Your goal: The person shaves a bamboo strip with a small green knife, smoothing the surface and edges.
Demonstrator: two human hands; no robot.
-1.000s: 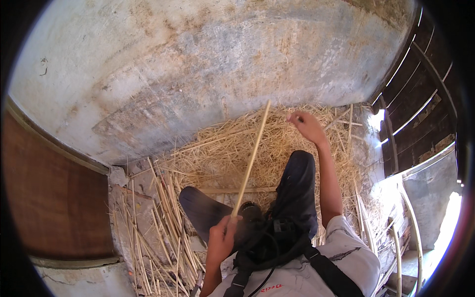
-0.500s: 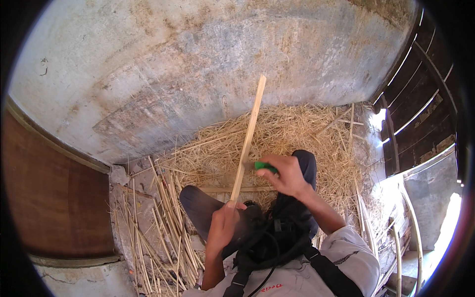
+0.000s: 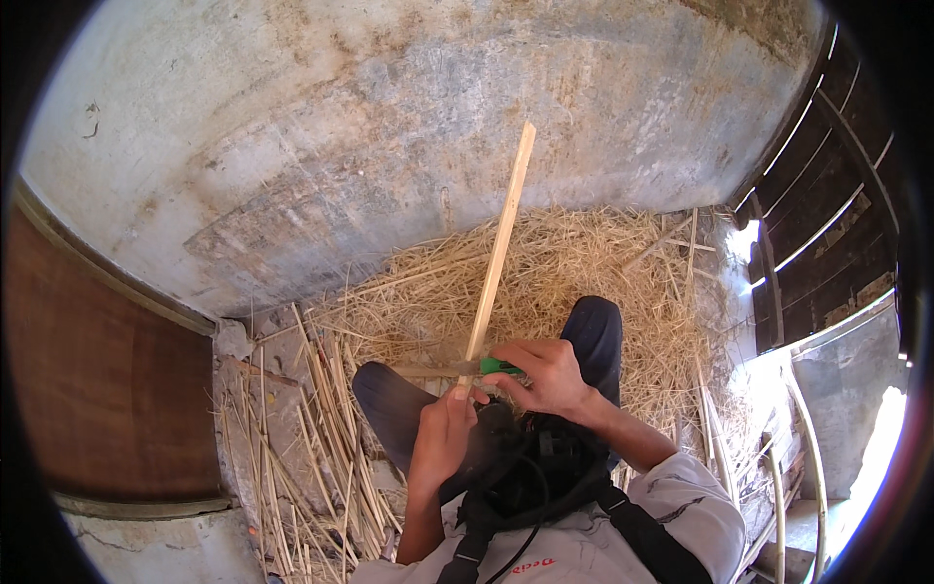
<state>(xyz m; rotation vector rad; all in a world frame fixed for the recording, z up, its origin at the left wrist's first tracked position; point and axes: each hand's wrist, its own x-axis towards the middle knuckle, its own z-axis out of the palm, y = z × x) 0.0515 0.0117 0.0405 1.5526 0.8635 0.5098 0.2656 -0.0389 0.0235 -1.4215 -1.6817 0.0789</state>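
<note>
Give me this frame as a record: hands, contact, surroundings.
left hand: grips strip near its lower end
right hand: holds knife by its green handle
contact: blade crosses strip just beyond left fingers
strip: pale, slanting, upper end farther right
left side: loose sticks
ahead: straw-like scraps, then stained wall
</note>
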